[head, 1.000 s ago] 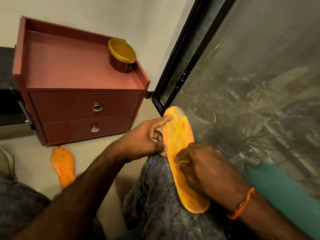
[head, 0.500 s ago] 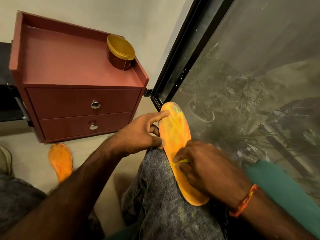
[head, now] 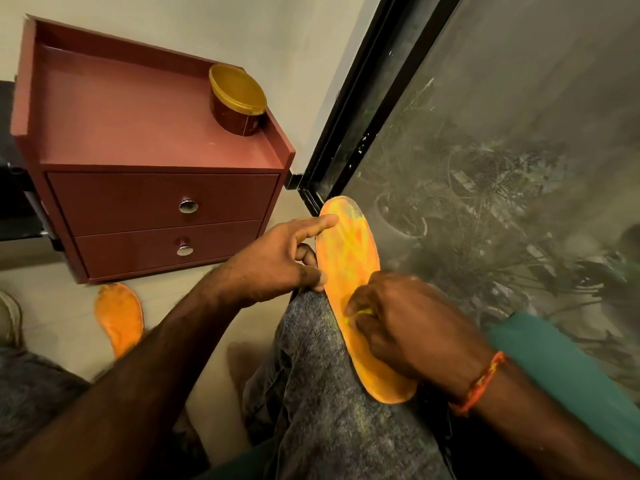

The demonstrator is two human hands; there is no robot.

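On the person's raised knee point(head: 318, 375), which is covered by grey jeans, lies an orange insole point(head: 349, 258). It points away from the body, with its toe end near the bottom of the black window frame point(head: 360, 109) and its heel end close to the right wrist. The surface of the insole shows yellow and orange smears.

The left hand point(head: 277, 261) holds the insole at its left edge. The index finger is straight and lies on the upper part of the insole, the thumb presses against the edge lower down, and the other fingers are curled behind the edge. The right hand point(head: 408, 327) rests on the middle of the insole. Its thumb and fingers are pressed together and pinch a small yellow piece point(head: 363, 311), which touches the insole; what this piece is, I cannot tell. An orange thread bracelet point(head: 481, 382) is around the right wrist, beside a green sleeve point(head: 571, 368).

A second orange insole point(head: 119, 317) lies on the pale floor point(head: 62, 306), just in front of a dark red cabinet point(head: 138, 133) with two drawers. On the right back corner of the cabinet top stands a round tub point(head: 237, 105) with a yellow lid. Behind the dusty window pane point(head: 502, 168), potted plants are visible.
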